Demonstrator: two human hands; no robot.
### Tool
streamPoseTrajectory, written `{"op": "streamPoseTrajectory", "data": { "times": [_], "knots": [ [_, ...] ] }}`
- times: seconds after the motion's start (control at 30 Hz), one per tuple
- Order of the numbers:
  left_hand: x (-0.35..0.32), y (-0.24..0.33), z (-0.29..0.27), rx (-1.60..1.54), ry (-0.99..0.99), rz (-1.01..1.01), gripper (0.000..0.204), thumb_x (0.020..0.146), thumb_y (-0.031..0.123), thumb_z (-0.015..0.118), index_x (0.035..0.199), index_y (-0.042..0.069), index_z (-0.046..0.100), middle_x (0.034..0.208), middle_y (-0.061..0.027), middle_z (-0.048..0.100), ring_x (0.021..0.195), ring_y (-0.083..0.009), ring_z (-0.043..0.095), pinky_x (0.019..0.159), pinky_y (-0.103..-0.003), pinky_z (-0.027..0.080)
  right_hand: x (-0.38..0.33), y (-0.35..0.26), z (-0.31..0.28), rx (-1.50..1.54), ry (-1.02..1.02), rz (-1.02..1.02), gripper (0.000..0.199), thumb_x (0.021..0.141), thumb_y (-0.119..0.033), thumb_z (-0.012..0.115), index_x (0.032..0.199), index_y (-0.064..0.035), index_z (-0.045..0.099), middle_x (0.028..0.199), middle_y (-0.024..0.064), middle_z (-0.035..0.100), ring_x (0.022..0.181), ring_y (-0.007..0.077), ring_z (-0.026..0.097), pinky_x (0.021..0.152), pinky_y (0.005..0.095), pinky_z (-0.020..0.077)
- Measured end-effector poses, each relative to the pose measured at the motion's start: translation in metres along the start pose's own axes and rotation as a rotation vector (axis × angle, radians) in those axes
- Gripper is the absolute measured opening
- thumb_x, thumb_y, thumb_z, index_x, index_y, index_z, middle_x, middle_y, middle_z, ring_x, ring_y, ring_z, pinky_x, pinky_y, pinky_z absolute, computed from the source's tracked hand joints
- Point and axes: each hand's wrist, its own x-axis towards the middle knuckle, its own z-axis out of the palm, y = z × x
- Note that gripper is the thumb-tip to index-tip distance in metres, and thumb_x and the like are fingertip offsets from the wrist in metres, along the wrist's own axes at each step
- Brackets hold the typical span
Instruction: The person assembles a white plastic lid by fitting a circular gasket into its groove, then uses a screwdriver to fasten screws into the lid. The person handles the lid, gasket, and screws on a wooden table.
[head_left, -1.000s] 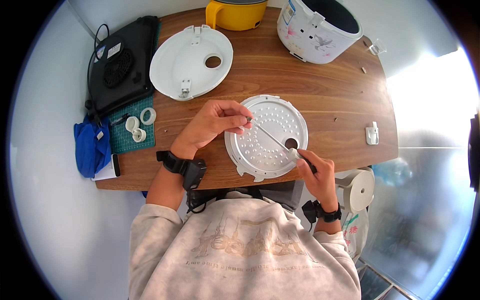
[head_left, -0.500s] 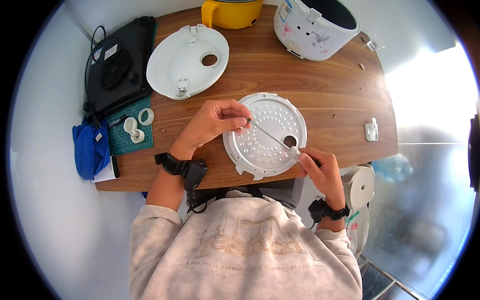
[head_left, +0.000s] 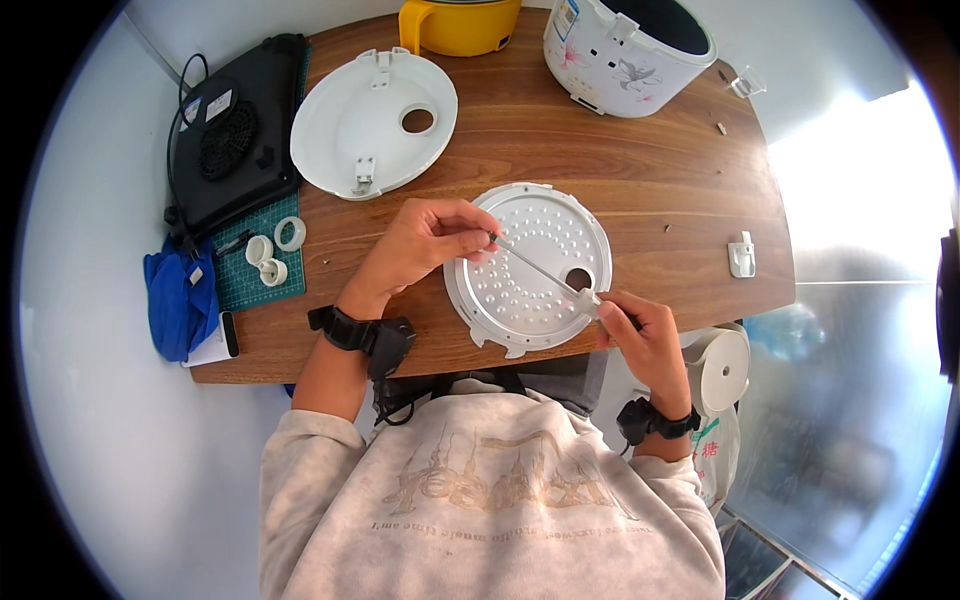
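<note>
A screwdriver [head_left: 540,268] slants over a round silver-white plate [head_left: 520,310], a rice cooker's inner lid with raised dots and a hole. My right hand [head_left: 642,335] is closed around its handle end, where a small white piece shows by the shaft. My left hand [head_left: 430,250] pinches the dark tip at the other end with thumb and fingertips; whether a screw sits there is too small to tell. The plate lies on the wooden table under both hands.
A white outer lid [head_left: 340,130] lies beyond my left hand. Behind stand a yellow pot [head_left: 465,30] and a flowered white cooker body [head_left: 620,70]. Leftward are a black appliance [head_left: 235,130], a green mat [head_left: 240,285], white rings [head_left: 290,234] and blue cloth [head_left: 182,305]. A white clip [head_left: 742,258] lies right.
Both hands hold nearly the same pose on the screwdriver. The whole scene has shifted very slightly in view; nothing was let go or taken up.
</note>
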Motion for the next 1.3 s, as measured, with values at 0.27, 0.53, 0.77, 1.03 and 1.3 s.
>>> {"op": "streamPoseTrajectory", "data": {
  "times": [0.27,0.53,0.77,1.03,1.3],
  "knots": [
    [0.0,-0.001,0.003,0.013,0.062,0.02,0.015,0.094,0.004,0.071,0.109,0.0,0.073,0.103,-0.0097,0.074,0.095,-0.0168,0.073,0.08,-0.027,0.062,-0.001,-0.001,0.005,-0.062,0.03,-0.034,0.03,0.102,-0.023,0.062,0.111,0.0046,0.071,0.07,0.0041,0.067,0.067,0.009,0.064,0.063,0.0252,0.0507],
    [0.001,-0.001,0.002,-0.006,0.064,0.025,0.016,0.095,0.003,0.07,0.11,0.001,0.073,0.106,-0.0103,0.073,0.095,-0.0169,0.073,0.08,-0.028,0.063,0.0,-0.008,0.005,0.009,0.012,-0.017,0.031,0.103,-0.024,0.061,0.116,0.0019,0.07,0.074,0.006,0.071,0.073,0.0086,0.066,0.069,0.0244,0.0513],
    [0.001,-0.001,-0.001,0.02,0.025,0.034,0.017,0.093,0.002,0.071,0.11,0.002,0.074,0.103,-0.0083,0.074,0.092,-0.0146,0.072,0.08,-0.027,0.062,0.001,-0.003,0.004,-0.003,0.038,-0.108,0.029,0.101,-0.021,0.064,0.118,0.0014,0.068,0.083,0.0095,0.074,0.076,0.0098,0.067,0.074,0.0253,0.0521],
    [0.0,-0.001,0.0,0.019,0.03,0.027,0.016,0.094,0.002,0.071,0.109,0.002,0.074,0.102,-0.0081,0.074,0.092,-0.0138,0.071,0.08,-0.027,0.062,-0.002,-0.008,-0.003,0.113,0.007,-0.018,0.029,0.096,-0.01,0.066,0.123,0.0005,0.062,0.101,0.0089,0.068,0.078,0.0101,0.064,0.071,0.0232,0.0514],
    [-0.001,0.005,0.0,-0.032,0.088,0.032,0.018,0.094,0.003,0.071,0.112,0.001,0.072,0.107,-0.0089,0.072,0.098,-0.0169,0.072,0.08,-0.029,0.062,0.001,0.0,0.001,0.41,0.109,-0.279,0.035,0.093,0.008,0.062,0.126,0.0026,0.052,0.124,0.0167,0.062,0.089,0.0153,0.068,0.082,0.0281,0.0599]
  ]
}}
